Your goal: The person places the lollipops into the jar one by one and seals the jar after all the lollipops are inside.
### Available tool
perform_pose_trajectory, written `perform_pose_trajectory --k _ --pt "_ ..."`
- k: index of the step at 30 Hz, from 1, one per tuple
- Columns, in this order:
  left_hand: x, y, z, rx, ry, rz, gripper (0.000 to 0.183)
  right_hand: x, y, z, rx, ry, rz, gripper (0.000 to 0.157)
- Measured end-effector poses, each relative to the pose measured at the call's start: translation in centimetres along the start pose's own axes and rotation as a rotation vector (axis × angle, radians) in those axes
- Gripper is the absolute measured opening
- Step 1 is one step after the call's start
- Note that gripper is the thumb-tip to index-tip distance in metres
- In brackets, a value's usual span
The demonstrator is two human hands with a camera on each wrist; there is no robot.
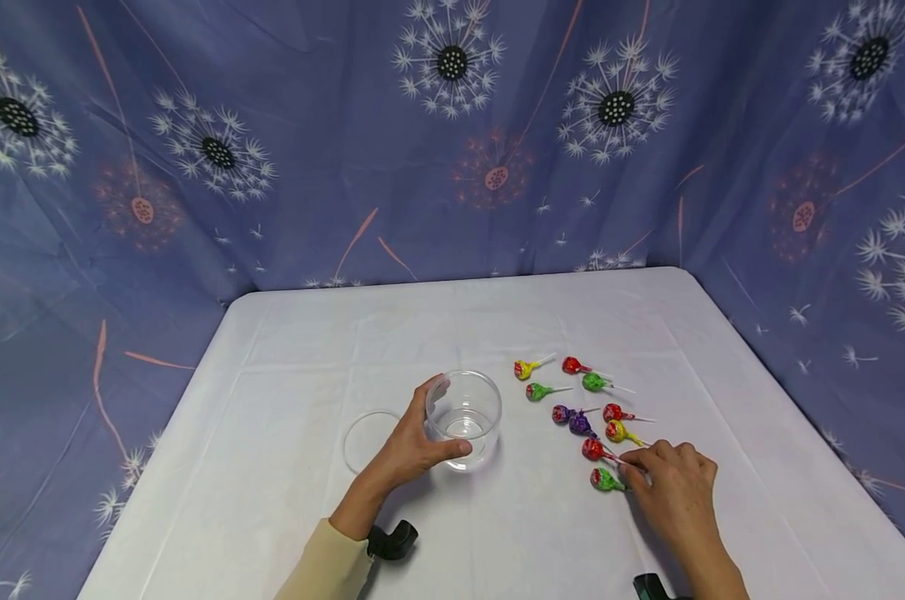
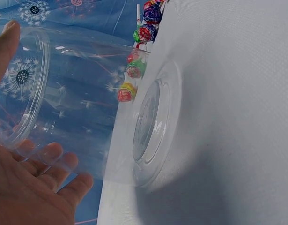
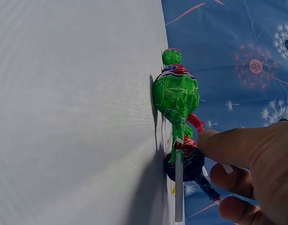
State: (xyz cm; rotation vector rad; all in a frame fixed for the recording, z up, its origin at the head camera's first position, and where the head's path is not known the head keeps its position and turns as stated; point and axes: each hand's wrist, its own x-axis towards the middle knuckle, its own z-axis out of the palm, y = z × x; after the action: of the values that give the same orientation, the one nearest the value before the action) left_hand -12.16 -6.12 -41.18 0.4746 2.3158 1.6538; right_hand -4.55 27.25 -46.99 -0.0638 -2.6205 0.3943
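My left hand (image 1: 413, 443) holds a clear plastic jar (image 1: 463, 408) by its side, thumb and fingers spread around the wall near the rim. The jar stands upright on the table with nothing inside; its round base (image 2: 167, 140) shows in the left wrist view. At the right, my right hand (image 1: 676, 492) pinches the stick of a red lollipop (image 1: 593, 449) between thumb and fingers. Just nearer lies a green lollipop (image 1: 602, 479), which in the right wrist view partly hides the red one. Beyond these lie a yellow lollipop (image 1: 616, 430) and two purple lollipops (image 1: 581, 425).
A clear round lid (image 1: 345, 446) lies left of the jar. More lollipops spread toward the back, among them a yellow lollipop (image 1: 526, 369) and a red lollipop (image 1: 572, 365). A white cloth covers the table (image 1: 332, 342); a blue dandelion-print curtain (image 1: 332, 167) hangs behind.
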Motion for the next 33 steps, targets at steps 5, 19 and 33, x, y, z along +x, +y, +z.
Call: perform_pose_trajectory --k 5,19,33 --pt "0.0 0.0 0.1 -0.003 0.003 0.007 0.098 0.0 0.2 0.0 0.035 0.074 -0.013 0.012" --pt "0.3 -1.0 0.3 0.017 0.009 0.013 0.097 1.7 -1.2 -1.6 0.257 0.065 0.082 0.009" --pt "1.1 -3.6 0.4 0.063 0.031 0.021 0.098 4.8 -4.4 -2.3 0.448 0.056 0.035 0.009"
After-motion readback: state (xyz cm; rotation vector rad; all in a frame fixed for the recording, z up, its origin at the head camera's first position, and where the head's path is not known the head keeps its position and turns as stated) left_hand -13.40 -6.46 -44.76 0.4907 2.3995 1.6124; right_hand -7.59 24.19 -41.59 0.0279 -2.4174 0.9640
